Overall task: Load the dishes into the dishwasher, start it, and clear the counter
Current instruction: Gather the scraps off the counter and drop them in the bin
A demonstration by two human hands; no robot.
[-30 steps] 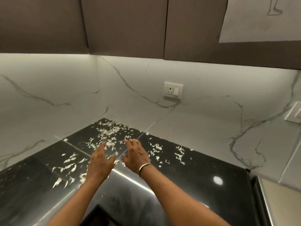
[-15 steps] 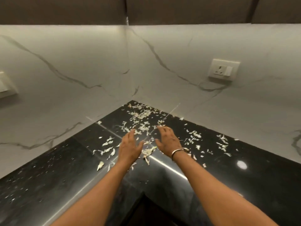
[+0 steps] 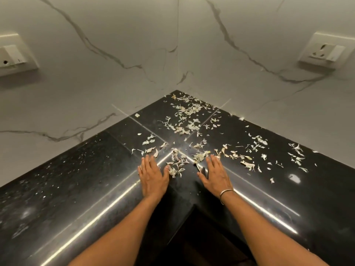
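Pale vegetable scraps (image 3: 189, 124) lie scattered over the black corner counter (image 3: 80, 181), thickest toward the back corner and trailing off to the right. My left hand (image 3: 152, 176) lies flat on the counter with straight fingers, palm down. My right hand (image 3: 216, 174), with a metal bangle on the wrist, lies flat a little to the right. A small heap of scraps (image 3: 177, 167) sits between the two hands, next to my left thumb. Neither hand holds anything.
White marble-look walls meet in the corner behind the counter. A wall socket (image 3: 324, 51) is on the right wall and a switch plate (image 3: 13, 55) on the left wall. The counter's inner front edge (image 3: 194, 206) drops off between my forearms.
Both hands have drawn back toward me across the counter and moved apart, dragging some scraps along. The view has tilted down and closer to the corner.
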